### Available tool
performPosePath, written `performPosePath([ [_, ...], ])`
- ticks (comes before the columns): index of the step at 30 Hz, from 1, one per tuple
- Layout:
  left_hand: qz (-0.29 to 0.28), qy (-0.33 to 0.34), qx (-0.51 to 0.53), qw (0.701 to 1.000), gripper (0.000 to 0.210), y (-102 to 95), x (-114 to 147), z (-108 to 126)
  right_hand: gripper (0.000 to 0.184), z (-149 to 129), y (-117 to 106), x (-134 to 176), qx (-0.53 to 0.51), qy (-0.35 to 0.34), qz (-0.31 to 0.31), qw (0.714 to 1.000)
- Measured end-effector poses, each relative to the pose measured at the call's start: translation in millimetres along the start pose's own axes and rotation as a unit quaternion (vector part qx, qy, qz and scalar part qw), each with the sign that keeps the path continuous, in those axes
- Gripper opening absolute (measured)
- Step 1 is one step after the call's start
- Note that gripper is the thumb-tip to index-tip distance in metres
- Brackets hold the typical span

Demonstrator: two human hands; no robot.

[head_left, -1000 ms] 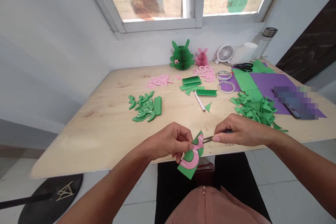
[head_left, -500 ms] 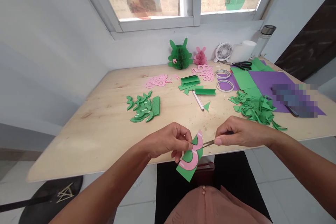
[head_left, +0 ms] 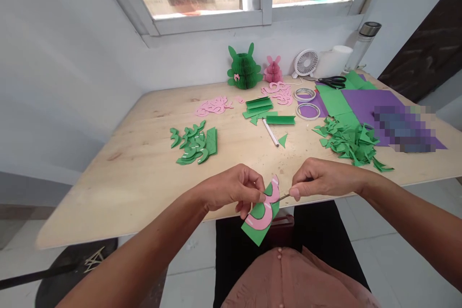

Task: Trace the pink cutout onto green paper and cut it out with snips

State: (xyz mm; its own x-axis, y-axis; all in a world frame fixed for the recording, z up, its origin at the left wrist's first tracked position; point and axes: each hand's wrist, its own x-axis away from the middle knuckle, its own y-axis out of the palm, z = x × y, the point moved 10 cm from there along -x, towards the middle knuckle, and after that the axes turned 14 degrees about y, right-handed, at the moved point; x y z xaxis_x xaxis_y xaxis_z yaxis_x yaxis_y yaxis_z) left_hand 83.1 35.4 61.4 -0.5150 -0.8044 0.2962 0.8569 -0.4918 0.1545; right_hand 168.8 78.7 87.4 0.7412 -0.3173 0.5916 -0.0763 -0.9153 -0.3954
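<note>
Just unmarked green-and-pink paper piece point(head_left: 263, 214).

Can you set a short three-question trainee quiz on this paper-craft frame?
1. True or false: the left hand pinches the green paper piece with a curved pink template.
2. What does the right hand hold: A small scissors, B white pen, C tape ring?
3. Which way from the right hand does the pile of green paper scraps lie?

Key: 1 true. 2 A. 3 beyond it on the wooden table, slightly rightward.
</note>
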Motion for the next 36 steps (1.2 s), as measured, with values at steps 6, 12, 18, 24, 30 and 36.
performPosePath([
  [6, 0.002, 0.001, 0.012, 1.000, 0.014, -1.2, 0, -2, 0.044, 4, 1, 0, -0.012, -0.006, 0.001, 1.000],
  [12, -0.007, 0.000, 0.017, 1.000, 0.014, 0.5, 1, -3, 0.040, 9, 4, -3, -0.034, -0.010, -0.007, 0.999],
  [18, -0.010, 0.006, 0.042, 0.999, 0.014, 2.9, 1, -6, 0.041, 10, 8, -3, -0.072, -0.039, -0.025, 0.996],
  [24, -0.002, 0.015, 0.080, 0.997, 0.015, 6.1, 1, -8, 0.045, 20, 17, -6, -0.121, -0.058, -0.048, 0.990],
  [30, 0.000, 0.024, 0.093, 0.995, 0.017, 7.3, 2, -9, 0.046, 24, 22, -4, -0.154, -0.062, -0.025, 0.986],
  [36, 0.014, 0.016, 0.084, 0.996, 0.019, 5.5, 3, -11, 0.041, 21, 14, 7, -0.101, -0.046, 0.030, 0.993],
])
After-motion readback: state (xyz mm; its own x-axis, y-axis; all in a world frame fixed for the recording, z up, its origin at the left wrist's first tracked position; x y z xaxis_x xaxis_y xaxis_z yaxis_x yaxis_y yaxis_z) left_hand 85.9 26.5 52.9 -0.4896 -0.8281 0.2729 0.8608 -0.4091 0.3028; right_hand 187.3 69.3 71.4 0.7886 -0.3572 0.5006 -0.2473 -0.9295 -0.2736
